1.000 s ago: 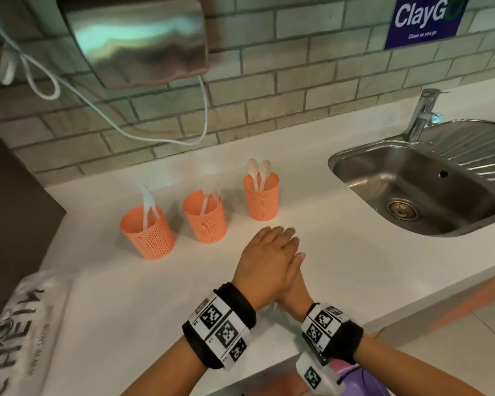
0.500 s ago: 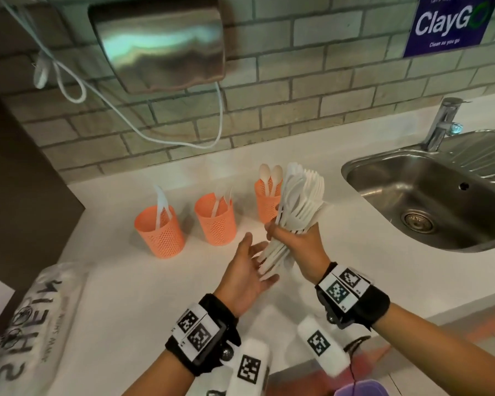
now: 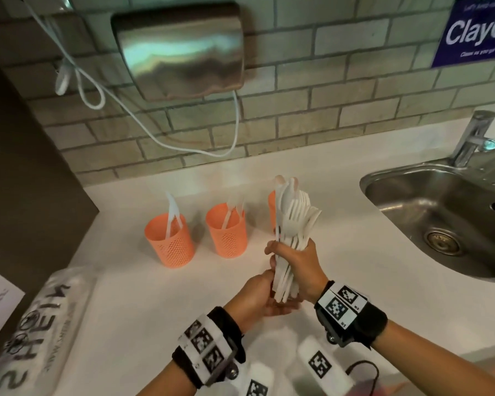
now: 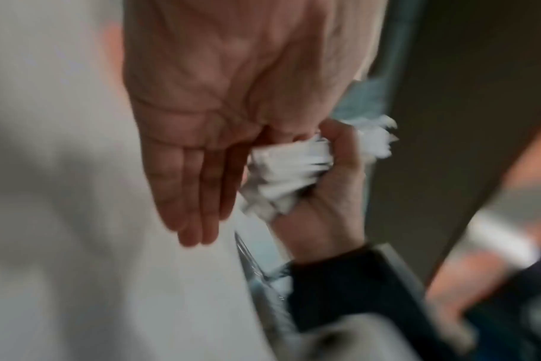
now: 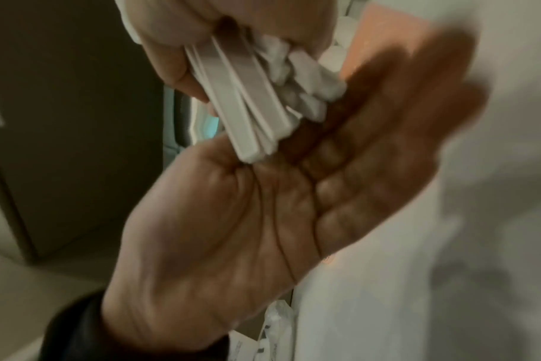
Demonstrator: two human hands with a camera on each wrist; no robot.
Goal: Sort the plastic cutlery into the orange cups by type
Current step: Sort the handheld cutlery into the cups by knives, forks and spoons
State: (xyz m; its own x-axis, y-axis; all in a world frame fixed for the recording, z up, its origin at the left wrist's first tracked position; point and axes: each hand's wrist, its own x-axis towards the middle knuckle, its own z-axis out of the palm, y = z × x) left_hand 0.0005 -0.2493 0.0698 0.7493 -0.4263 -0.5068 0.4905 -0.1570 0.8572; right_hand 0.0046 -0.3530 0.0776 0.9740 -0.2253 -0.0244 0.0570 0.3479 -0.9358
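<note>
My right hand (image 3: 296,261) grips a bundle of white plastic cutlery (image 3: 293,218) upright above the counter, with spoon bowls and fork tines on top. My left hand (image 3: 259,298) lies palm up under the handle ends, fingers straight, touching them. In the left wrist view the flat left hand (image 4: 198,175) sits beside the bundle (image 4: 287,168). The right wrist view shows the handle ends (image 5: 250,107) meeting the left palm (image 5: 263,207). Three orange cups stand behind: the left cup (image 3: 169,244) holds a knife, the middle cup (image 3: 226,235) holds white pieces, and the right cup (image 3: 271,204) is mostly hidden by the bundle.
A steel sink (image 3: 367,184) with a tap (image 3: 472,138) lies at the right. A printed plastic bag (image 3: 40,324) rests on the white counter (image 3: 143,310) at the front left. A dark cabinet (image 3: 20,181) borders the left; a hand dryer (image 3: 180,50) hangs on the brick wall.
A second ago both hands lay stacked on the counter. My right hand has since raised the cutlery bundle and stood it upright, and my left palm has come under the handle ends.
</note>
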